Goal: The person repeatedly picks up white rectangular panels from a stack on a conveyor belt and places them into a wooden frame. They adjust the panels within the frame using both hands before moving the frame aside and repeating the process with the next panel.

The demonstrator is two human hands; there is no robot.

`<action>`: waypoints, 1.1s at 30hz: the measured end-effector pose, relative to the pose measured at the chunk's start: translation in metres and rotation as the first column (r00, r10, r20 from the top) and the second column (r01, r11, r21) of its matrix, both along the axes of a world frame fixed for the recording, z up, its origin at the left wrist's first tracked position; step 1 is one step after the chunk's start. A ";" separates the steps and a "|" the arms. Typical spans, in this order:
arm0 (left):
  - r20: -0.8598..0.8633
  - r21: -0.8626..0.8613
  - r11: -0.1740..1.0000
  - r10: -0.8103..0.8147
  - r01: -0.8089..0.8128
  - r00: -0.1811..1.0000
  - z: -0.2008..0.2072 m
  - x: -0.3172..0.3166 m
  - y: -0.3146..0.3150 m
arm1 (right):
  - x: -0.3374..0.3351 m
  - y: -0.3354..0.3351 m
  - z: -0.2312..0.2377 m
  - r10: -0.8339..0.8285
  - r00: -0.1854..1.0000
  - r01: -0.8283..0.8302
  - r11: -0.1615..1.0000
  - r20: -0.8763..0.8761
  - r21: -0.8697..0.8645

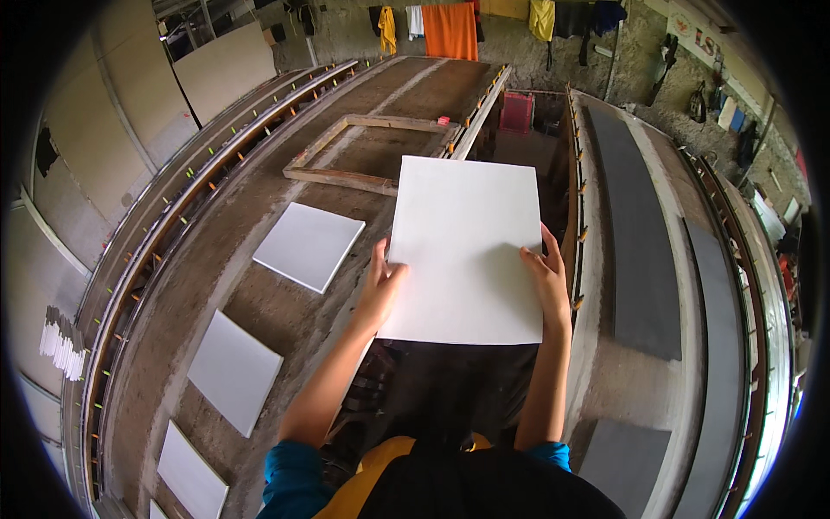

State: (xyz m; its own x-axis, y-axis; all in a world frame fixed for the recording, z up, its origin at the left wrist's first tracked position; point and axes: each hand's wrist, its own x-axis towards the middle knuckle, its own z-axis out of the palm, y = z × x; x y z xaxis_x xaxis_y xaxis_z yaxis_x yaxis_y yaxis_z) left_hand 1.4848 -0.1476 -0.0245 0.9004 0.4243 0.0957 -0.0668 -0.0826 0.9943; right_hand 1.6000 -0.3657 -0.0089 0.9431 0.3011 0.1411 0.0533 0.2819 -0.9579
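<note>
A blank white rectangular panel [467, 251], which looks like a stack of sheets or a board, is held up in front of me between both hands. My left hand [380, 290] grips its left edge, thumb on the face and fingers behind. On the right edge, my right hand [549, 281] holds it the same way. Along the long brown table to my left lie several similar white panels, among them one near the frame [309, 246], one closer to me [235, 370] and another at the lower left [192, 471].
A wooden frame [341, 180] lies on the left table [233, 268], whose edge rail carries small coloured pegs. Dark grey strips [635, 233] cover parts of the right-hand table [644, 389]. A narrow aisle runs between the tables. Cloths, including an orange one [450, 32], hang on the far wall.
</note>
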 end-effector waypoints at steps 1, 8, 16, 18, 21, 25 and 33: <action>-0.026 0.023 1.000 0.006 -0.006 1.000 0.006 0.018 -0.003 | 0.019 -0.002 -0.004 -0.022 1.000 0.022 1.000 -0.002 -0.011; -0.008 0.050 0.997 0.064 -0.063 0.998 -0.010 0.139 0.009 | 0.145 0.016 -0.021 0.019 0.998 -0.019 1.000 -0.053 -0.012; 0.131 -0.248 0.950 0.229 -0.192 0.964 -0.063 0.266 0.076 | 0.314 0.115 -0.032 0.263 0.965 -0.263 0.958 -0.016 -0.111; 0.172 -0.177 0.941 0.319 -0.289 0.932 -0.061 0.293 0.099 | 0.354 0.151 -0.019 0.329 0.944 -0.327 0.935 -0.005 -0.134; 0.173 -0.116 0.896 0.444 -0.429 0.879 -0.046 0.313 0.126 | 0.397 0.208 -0.021 0.412 0.911 -0.411 0.900 -0.023 -0.146; 0.107 -0.131 0.773 0.634 -0.621 0.766 -0.035 0.315 0.156 | 0.424 0.291 -0.016 0.560 0.827 -0.557 0.804 -0.047 -0.210; 0.054 -0.259 0.455 0.887 -0.852 0.458 -0.066 0.329 0.182 | 0.464 0.433 -0.081 0.840 0.543 -0.742 0.489 0.017 -0.459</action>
State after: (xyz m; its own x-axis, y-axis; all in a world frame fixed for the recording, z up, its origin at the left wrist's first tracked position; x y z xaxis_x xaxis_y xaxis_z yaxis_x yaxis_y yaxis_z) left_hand 1.8138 0.0347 -0.0910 0.0263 0.9992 0.0310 -0.2128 -0.0247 0.9768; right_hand 2.0638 0.0670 -0.0894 0.2331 0.9724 0.0027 0.1969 -0.0445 -0.9794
